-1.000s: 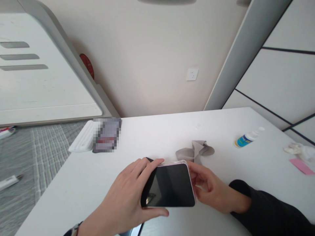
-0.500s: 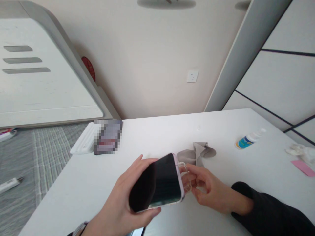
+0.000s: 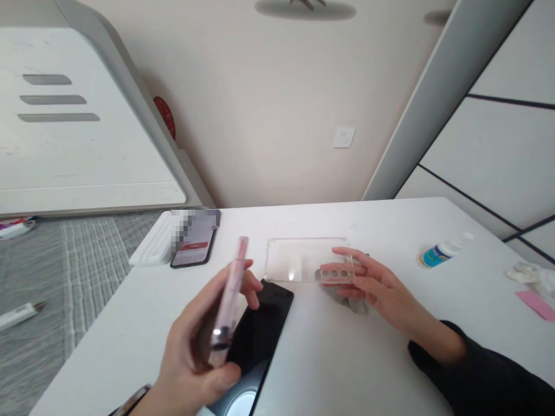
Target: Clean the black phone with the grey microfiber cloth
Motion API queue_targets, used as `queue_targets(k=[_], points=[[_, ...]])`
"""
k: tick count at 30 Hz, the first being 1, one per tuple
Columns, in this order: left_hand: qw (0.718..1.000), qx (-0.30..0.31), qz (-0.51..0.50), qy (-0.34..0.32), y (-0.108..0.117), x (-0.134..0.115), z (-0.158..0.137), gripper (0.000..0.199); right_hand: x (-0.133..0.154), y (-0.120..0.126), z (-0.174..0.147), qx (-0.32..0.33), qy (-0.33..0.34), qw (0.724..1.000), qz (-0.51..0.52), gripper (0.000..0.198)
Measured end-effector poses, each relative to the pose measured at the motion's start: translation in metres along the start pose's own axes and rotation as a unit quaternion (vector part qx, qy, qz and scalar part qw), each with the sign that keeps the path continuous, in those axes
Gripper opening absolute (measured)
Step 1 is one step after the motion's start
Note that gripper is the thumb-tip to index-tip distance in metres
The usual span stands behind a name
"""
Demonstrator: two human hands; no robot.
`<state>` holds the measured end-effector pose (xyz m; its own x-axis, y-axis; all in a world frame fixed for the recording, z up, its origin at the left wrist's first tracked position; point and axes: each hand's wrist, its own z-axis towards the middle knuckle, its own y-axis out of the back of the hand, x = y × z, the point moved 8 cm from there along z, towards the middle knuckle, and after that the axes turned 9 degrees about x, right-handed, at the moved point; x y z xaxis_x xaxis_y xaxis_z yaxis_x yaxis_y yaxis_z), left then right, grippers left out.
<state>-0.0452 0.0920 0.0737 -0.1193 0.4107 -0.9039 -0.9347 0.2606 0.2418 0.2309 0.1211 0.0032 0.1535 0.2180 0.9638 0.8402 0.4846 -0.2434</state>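
Tilted on edge, a pink-framed phone (image 3: 229,297) is gripped in my left hand (image 3: 186,352), thumb at its lower end. Beneath it on the table lies a dark flat glossy device (image 3: 271,323), partly covered by the hand. My right hand (image 3: 381,289) holds a clear phone case (image 3: 288,260) by the end with the camera cutouts. The case is apart from the phone. A grey cloth (image 3: 358,303) lies on the table behind the case and right fingers, mostly hidden.
A spray bottle (image 3: 440,254) lies at the right, with a pink piece (image 3: 535,305) and crumpled white tissue (image 3: 531,277) beyond. Another phone (image 3: 193,254) and a white case-like object (image 3: 151,242) sit at the far left edge of the white table (image 3: 347,370).
The clear case has come off the phone and is held up in my right hand. My left hand has turned the phone on edge and moved left, uncovering more of the dark device.
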Motion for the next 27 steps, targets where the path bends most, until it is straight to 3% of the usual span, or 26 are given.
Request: queue_targets(k=[3,7,10,16,20,23,27], points=[[0.982,0.146,0.121,0.015,-0.024,0.0,-0.007,0.083,0.009,0.013,0.003,-0.029,-0.004,0.999,-0.032,0.056],[0.911,0.344,0.228,0.028,-0.069,-0.005,-0.014,0.085,0.017,0.025,0.006,-0.06,0.015,0.994,-0.085,0.064],[0.869,0.419,0.262,0.028,-0.094,-0.009,-0.017,0.071,0.017,0.03,0.007,-0.07,0.043,0.988,-0.129,0.067],[0.845,0.415,0.337,0.022,-0.103,0.003,-0.018,0.077,0.015,0.033,0.007,-0.079,0.095,0.958,-0.258,0.079],[0.844,0.376,0.381,0.044,-0.093,0.021,-0.021,0.088,0.034,0.037,-0.002,-0.117,0.108,0.914,-0.373,0.068],[0.849,0.347,0.394,0.062,-0.088,0.028,-0.019,0.087,0.046,0.033,-0.006,-0.077,0.098,0.89,-0.438,0.059],[0.85,0.356,0.381,0.08,-0.089,0.03,-0.016,0.08,0.046,0.03,-0.006,-0.01,0.089,0.865,-0.493,0.055]])
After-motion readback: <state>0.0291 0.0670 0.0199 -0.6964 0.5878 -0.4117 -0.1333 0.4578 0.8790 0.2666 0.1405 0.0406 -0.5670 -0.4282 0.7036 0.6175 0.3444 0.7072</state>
